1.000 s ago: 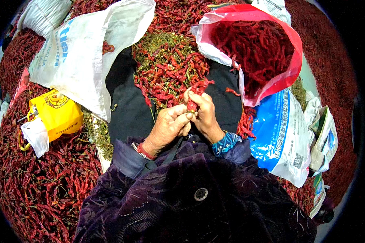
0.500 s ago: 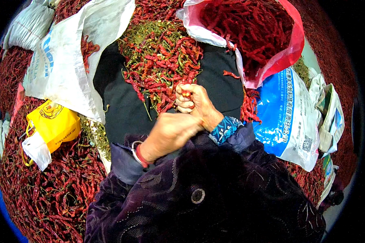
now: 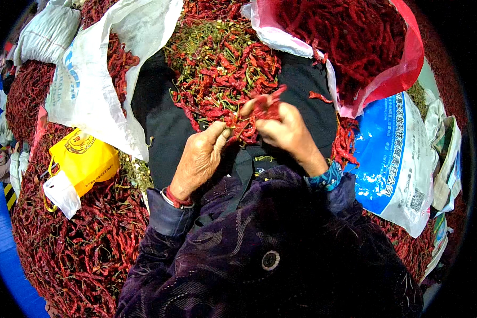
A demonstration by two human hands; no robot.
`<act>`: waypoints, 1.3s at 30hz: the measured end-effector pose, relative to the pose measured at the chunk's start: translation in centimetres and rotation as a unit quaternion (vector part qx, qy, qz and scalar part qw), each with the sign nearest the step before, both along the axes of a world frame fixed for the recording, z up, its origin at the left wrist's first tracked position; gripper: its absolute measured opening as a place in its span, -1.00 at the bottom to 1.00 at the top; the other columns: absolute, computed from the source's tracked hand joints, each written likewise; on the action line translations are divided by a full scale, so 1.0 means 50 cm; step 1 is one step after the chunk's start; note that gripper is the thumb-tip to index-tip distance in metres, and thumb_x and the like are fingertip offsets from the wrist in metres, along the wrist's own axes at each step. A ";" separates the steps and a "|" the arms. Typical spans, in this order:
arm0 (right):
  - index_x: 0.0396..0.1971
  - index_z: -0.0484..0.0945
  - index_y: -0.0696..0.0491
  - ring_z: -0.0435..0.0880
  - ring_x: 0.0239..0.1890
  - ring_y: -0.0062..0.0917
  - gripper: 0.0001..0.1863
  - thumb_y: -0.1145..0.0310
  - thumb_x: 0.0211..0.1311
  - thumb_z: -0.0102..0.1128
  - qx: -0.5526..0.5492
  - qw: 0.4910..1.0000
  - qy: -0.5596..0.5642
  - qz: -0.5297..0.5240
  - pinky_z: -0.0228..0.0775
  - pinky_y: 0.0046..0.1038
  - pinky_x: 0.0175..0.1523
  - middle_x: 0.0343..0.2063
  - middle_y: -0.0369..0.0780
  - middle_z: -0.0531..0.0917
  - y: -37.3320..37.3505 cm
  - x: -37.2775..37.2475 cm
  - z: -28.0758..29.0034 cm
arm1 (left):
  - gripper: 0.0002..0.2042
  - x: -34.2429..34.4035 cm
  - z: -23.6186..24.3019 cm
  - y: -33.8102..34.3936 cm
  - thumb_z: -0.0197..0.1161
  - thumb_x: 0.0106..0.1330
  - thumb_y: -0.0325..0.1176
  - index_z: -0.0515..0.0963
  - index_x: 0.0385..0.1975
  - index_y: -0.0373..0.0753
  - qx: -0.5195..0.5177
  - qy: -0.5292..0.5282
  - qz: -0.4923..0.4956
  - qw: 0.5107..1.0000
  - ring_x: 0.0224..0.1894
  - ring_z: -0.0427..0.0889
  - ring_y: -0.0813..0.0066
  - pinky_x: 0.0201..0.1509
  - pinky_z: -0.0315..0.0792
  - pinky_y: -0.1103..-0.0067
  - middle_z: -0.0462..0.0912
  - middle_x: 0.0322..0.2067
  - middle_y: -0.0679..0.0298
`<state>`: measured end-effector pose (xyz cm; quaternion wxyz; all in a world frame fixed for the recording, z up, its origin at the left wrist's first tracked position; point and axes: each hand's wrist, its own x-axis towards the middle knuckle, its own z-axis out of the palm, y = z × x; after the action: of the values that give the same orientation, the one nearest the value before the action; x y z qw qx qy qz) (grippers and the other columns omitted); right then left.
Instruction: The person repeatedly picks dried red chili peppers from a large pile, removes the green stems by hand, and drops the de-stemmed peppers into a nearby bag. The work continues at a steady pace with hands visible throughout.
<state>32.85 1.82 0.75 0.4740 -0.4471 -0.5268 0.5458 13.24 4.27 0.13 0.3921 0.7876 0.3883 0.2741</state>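
The left hand (image 3: pixel 200 156) was pinched narrow, its content unclear. The right hand (image 3: pixel 289 132) gripped red chillies (image 3: pixel 266 108); beyond it, a pink-rimmed sack (image 3: pixel 414 55) gaped, probably for easy reach.

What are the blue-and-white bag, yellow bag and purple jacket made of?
Blue-and-white bag: probably glossy plastic; bright glints show on it. Yellow bag: smooth plastic or coated fabric, can't tell which; its panels look stiff. Purple jacket: apparently velvety cloth, with a dull surface and stitched pattern.
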 end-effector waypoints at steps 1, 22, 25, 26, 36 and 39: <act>-0.20 0.46 0.15 0.45 -0.65 -0.61 -0.74 0.47 0.08 -0.03 0.062 0.995 -0.083 -0.010 0.29 -0.52 -0.54 -0.64 -0.33 0.51 0.000 -0.016 -0.022 | -0.90 -0.005 -0.003 0.002 0.08 0.26 -0.42 0.38 -0.43 -0.31 0.024 0.038 -0.021 0.999 -0.59 0.49 0.14 -0.52 0.31 0.36 0.40 -0.65 0.02; -0.58 0.44 0.13 0.50 -0.68 -0.25 -0.82 0.33 0.07 0.05 0.214 0.957 -0.191 0.029 0.30 -0.31 -0.57 -0.71 -0.16 0.52 -0.038 -0.088 -0.046 | -0.88 -0.023 -0.048 -0.020 0.09 0.27 -0.40 0.48 -0.45 -0.30 0.064 -0.080 0.141 0.985 -0.75 0.36 0.52 -0.66 0.22 0.56 0.35 -0.79 0.25; -0.55 0.46 0.09 0.31 -0.75 -0.75 -0.79 0.30 0.19 -0.03 -0.112 0.971 0.187 0.096 0.06 -0.67 -0.69 -0.76 -0.42 0.34 -0.028 -0.074 -0.009 | -0.79 -0.059 -0.006 -0.028 0.00 0.36 -0.32 0.51 -0.36 -0.32 -0.226 -0.225 0.185 0.930 -0.72 0.25 0.76 -0.65 0.10 0.76 0.38 -0.72 0.44; -0.52 0.47 0.10 0.29 -0.79 -0.74 -0.78 0.29 0.20 -0.04 -0.136 0.970 0.182 0.083 0.04 -0.72 -0.72 -0.77 -0.38 0.36 -0.028 -0.065 -0.016 | -0.78 -0.065 -0.001 -0.036 0.02 0.35 -0.30 0.51 -0.32 -0.33 -0.215 -0.220 0.180 0.934 -0.72 0.25 0.74 -0.65 0.10 0.76 0.38 -0.74 0.42; -0.43 0.48 0.12 0.27 -0.79 -0.71 -0.79 0.27 0.15 0.03 -0.380 0.868 0.268 0.175 -0.02 -0.68 -0.77 -0.75 -0.34 0.36 0.016 0.018 -0.027 | -0.84 -0.260 -0.001 -0.161 0.04 0.28 -0.49 0.46 -0.20 -0.40 -0.261 -0.259 0.280 0.887 -0.51 0.45 0.62 -0.39 0.34 0.72 0.53 -0.49 0.26; -0.21 0.40 0.23 0.45 -0.50 -0.63 -0.69 0.32 0.11 -0.01 -0.202 0.818 0.535 -0.064 0.29 -0.68 -0.55 -0.42 -0.18 0.49 0.068 0.208 0.095 | -0.87 -0.310 -0.022 -0.203 0.09 0.26 -0.51 0.47 -0.23 -0.35 -0.258 -0.259 0.346 0.864 -0.50 0.47 0.63 -0.38 0.35 0.72 0.55 -0.47 0.28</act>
<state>43.25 5.21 5.51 0.6141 -0.2034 -0.0389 0.7615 -2.24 -5.87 -1.00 0.5477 0.3741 0.5772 0.4764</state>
